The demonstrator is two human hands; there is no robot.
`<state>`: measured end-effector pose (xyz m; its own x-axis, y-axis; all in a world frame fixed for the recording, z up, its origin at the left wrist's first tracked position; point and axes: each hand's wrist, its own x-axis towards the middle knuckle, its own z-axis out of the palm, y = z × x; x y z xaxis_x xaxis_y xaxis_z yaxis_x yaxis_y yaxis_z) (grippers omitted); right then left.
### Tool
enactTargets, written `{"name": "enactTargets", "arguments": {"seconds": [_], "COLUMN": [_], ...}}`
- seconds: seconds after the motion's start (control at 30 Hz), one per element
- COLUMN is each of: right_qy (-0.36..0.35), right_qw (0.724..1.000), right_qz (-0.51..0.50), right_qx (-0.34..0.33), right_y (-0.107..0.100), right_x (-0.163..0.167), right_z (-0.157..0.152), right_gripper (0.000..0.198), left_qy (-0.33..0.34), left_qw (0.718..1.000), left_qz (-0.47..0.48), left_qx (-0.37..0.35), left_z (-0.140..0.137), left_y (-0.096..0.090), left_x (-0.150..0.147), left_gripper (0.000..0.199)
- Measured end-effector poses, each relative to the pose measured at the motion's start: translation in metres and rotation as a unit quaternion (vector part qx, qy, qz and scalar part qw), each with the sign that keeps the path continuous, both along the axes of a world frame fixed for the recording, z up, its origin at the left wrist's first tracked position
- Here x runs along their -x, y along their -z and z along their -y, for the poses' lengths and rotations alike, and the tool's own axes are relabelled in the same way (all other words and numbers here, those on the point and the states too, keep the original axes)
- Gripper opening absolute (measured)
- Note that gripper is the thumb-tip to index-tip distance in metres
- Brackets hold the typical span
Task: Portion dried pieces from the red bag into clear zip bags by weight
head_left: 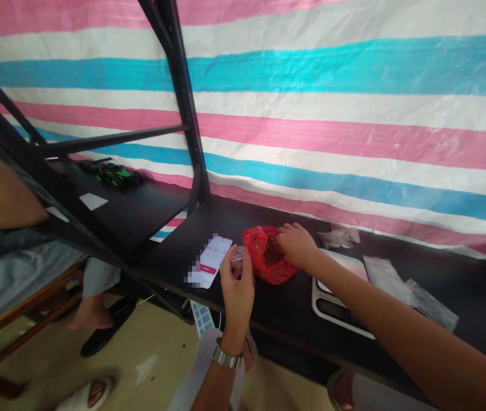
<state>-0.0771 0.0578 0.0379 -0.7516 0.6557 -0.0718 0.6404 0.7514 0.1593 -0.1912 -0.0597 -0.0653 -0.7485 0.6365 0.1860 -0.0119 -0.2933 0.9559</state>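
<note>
My left hand is closed on a small clear plastic bag, held up at the front of the black table. Just right of it stands a red plastic bag, its mouth open on a pile of small brown pieces too small to name. My right hand reaches over the red bag's right rim, fingertips bent down at the brown pieces. Whether those fingers hold any piece is hidden. A white digital scale sits under my right forearm, partly covered by it.
A phone showing a timer lies left of my left hand. Behind the scale is a small filled clear bag; flat clear bags lie to its right. A black metal frame rises at left, and another person's arm rests beyond it.
</note>
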Motion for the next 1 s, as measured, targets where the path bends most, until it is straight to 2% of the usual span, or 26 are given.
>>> {"name": "enactTargets", "arguments": {"seconds": [0.1, 0.23, 0.5, 0.63, 0.73, 1.0], "right_qy": [0.02, 0.028, 0.022, 0.018, 0.019, 0.016], "right_qw": [1.0, 0.999, 0.987, 0.974, 0.961, 0.931], "right_qz": [-0.002, -0.02, -0.093, -0.136, -0.163, -0.23], "right_qx": [0.004, 0.038, 0.127, 0.181, 0.22, 0.282], "right_y": [0.006, 0.012, 0.017, 0.021, 0.024, 0.033], "right_x": [0.005, 0.007, 0.001, -0.003, -0.008, -0.016], "right_z": [-0.007, -0.016, -0.021, -0.021, -0.021, -0.02], "right_gripper": [0.025, 0.027, 0.025, 0.021, 0.015, 0.023], "left_qy": [0.056, 0.11, 0.143, 0.133, 0.125, 0.156], "left_qw": [0.997, 0.987, 0.962, 0.946, 0.945, 0.956], "left_qz": [0.053, 0.11, 0.231, 0.288, 0.294, 0.241], "left_qx": [0.033, 0.028, -0.035, -0.066, -0.073, -0.057], "left_z": [-0.005, -0.009, -0.017, -0.019, -0.021, -0.017], "left_y": [0.002, 0.001, -0.001, -0.008, -0.011, -0.011], "left_x": [0.002, 0.004, 0.004, 0.003, 0.002, 0.004], "left_gripper": [0.057, 0.06, 0.057, 0.054, 0.053, 0.053]}}
